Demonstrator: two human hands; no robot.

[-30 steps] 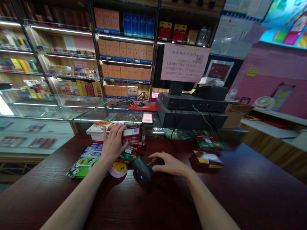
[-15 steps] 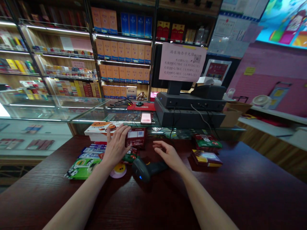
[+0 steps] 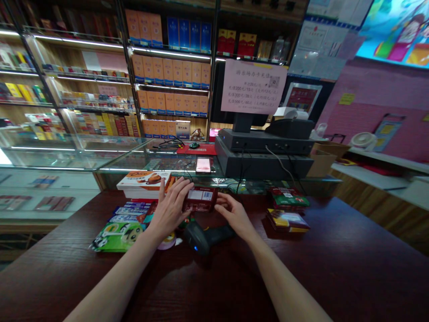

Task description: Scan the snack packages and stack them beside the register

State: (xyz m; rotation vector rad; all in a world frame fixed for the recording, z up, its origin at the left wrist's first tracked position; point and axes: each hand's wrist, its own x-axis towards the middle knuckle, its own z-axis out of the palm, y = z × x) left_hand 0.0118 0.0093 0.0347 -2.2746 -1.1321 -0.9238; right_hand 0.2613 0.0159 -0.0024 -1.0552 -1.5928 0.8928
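My left hand (image 3: 170,208) holds a dark red box (image 3: 200,197) by its left end, with a white barcode label facing me. At the box's right end, the curled fingers of my right hand (image 3: 234,214) meet its edge. Below the box a dark grey barcode scanner (image 3: 204,237) lies on the table, its blue light on. Left of my hands are a green snack packet (image 3: 115,236), blue-purple packets (image 3: 129,212) and a white-and-orange carton (image 3: 142,183). A round lilac item (image 3: 166,243) is partly hidden under my left wrist.
Right of my hands lie a yellow-and-brown pack (image 3: 288,220) and green-and-red packs (image 3: 288,197) on the wooden table (image 3: 214,286). Behind stand a glass counter, a phone (image 3: 203,165) and a cash register (image 3: 264,154) with a paper sign. Stocked shelves line the back.
My left hand has moved right with the dark red box, bringing it up against my right hand. More of the green packet shows. My right hand has barely shifted.
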